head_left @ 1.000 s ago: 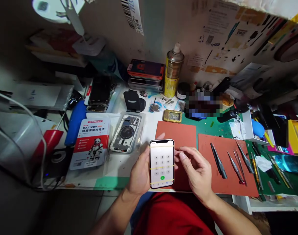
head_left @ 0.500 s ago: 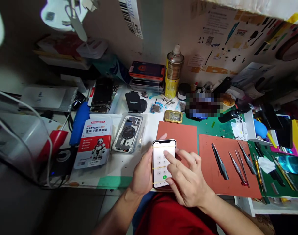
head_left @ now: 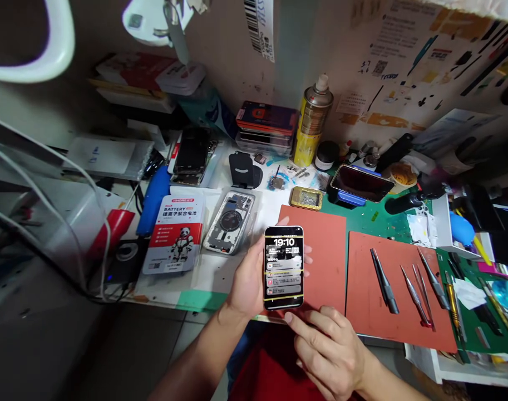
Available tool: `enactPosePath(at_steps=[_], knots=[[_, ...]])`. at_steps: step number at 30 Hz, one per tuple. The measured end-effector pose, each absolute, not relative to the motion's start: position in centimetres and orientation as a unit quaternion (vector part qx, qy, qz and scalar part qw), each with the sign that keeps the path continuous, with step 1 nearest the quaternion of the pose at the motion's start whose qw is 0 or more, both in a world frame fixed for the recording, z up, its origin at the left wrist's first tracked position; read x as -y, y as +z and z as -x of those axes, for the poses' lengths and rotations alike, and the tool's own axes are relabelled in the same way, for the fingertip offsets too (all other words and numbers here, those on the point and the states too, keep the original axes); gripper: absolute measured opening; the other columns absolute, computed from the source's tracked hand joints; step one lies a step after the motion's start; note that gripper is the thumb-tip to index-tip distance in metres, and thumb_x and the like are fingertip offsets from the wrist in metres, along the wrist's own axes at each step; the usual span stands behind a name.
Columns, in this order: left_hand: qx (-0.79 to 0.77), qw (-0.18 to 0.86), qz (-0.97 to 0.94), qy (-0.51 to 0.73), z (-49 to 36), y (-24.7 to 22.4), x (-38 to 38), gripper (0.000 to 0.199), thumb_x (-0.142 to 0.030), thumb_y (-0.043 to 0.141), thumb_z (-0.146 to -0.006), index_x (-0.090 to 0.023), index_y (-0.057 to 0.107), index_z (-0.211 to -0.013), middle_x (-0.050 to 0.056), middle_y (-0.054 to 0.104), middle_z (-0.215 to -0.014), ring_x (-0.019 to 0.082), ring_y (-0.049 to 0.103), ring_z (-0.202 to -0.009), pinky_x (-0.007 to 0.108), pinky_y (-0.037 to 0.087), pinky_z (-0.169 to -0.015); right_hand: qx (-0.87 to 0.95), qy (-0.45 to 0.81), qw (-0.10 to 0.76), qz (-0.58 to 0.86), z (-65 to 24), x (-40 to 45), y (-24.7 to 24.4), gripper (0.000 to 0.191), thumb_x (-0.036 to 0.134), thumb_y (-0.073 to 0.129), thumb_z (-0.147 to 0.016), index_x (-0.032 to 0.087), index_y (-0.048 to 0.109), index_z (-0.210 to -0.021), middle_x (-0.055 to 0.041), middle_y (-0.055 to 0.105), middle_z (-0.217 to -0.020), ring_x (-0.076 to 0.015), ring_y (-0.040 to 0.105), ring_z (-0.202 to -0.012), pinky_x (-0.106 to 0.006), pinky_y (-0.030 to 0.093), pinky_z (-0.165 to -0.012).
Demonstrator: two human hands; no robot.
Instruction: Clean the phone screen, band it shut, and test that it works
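My left hand is closed around a smartphone, its fingertips showing past the right edge. The phone's screen is lit and shows 19:10 over a list of notifications, with thin yellow lines across it. Just below the phone's bottom edge is my right hand, empty, the index finger stretched out and the other fingers loosely bent. It appears apart from the phone. Behind the phone lies a reddish-brown mat. To the left, an opened phone back with a round coil sits in clear plastic beside a battery package.
A second brown mat at right carries several tweezers. Farther back stand a yellow spray can, a small gold tin and a phone on a blue holder. White cables hang at left.
The phone screen went from a dial keypad to the lock screen. My right hand drew back from over the screen to below the phone. The camera view shifted slightly.
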State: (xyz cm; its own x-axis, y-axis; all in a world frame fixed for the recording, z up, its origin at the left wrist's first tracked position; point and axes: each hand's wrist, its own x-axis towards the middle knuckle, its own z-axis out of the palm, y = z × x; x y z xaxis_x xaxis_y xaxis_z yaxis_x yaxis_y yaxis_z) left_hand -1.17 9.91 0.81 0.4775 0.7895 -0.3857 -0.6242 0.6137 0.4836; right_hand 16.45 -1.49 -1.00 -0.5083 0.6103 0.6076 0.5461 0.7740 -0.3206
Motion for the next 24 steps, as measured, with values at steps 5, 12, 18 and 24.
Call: enactPosePath(at_steps=[5,12,18,24], knots=[[-0.292,0.85,-0.129,0.418,1.2,0.9,-9.9,0.071,-0.049,0.052,-0.107,-0.022,0.033,-0.17,0.017,0.081,-0.12,0.033,0.08,-0.102,0.046,0.066,-0.084,0.878,0.026,0.34,0.336,-16.8,0.9,-0.6,0.029,0.012,0.047,-0.097,0.015,0.076,-0.094,-0.0136,0.083,-0.12,-0.0255,0.072,-0.098,-0.039,0.057,-0.075],[-0.299,0.853,-0.126,0.41,1.2,1.2,-9.9,0.072,-0.049,0.048,-0.108,-0.019,0.029,-0.171,0.02,0.082,-0.115,0.033,0.082,-0.099,0.046,0.067,-0.082,0.87,-0.023,0.331,0.365,-17.3,-0.3,-0.1,0.025,0.018,0.052,-0.101,0.016,0.077,-0.097,-0.0117,0.083,-0.122,-0.0265,0.071,-0.101,-0.04,0.055,-0.077],[-0.298,0.852,-0.124,0.413,1.0,1.2,-10.1,0.068,-0.048,0.044,-0.109,-0.016,0.034,-0.169,0.021,0.082,-0.115,0.032,0.081,-0.098,0.045,0.066,-0.084,0.866,-0.045,0.358,0.347,-17.6,-0.5,0.4,0.029,0.021,0.05,-0.103,0.016,0.077,-0.094,-0.0125,0.085,-0.112,-0.0235,0.072,-0.097,-0.036,0.057,-0.075],[-0.3,0.854,-0.117,0.408,1.0,1.4,-10.2,0.066,-0.049,0.042,-0.109,-0.02,0.036,-0.168,0.02,0.081,-0.116,0.03,0.08,-0.097,0.042,0.065,-0.083,0.886,-0.007,0.345,0.31,-16.7,-0.1,-0.3,0.031,0.019,0.047,-0.102,0.017,0.077,-0.093,-0.0127,0.085,-0.113,-0.0221,0.072,-0.093,-0.036,0.058,-0.072]])
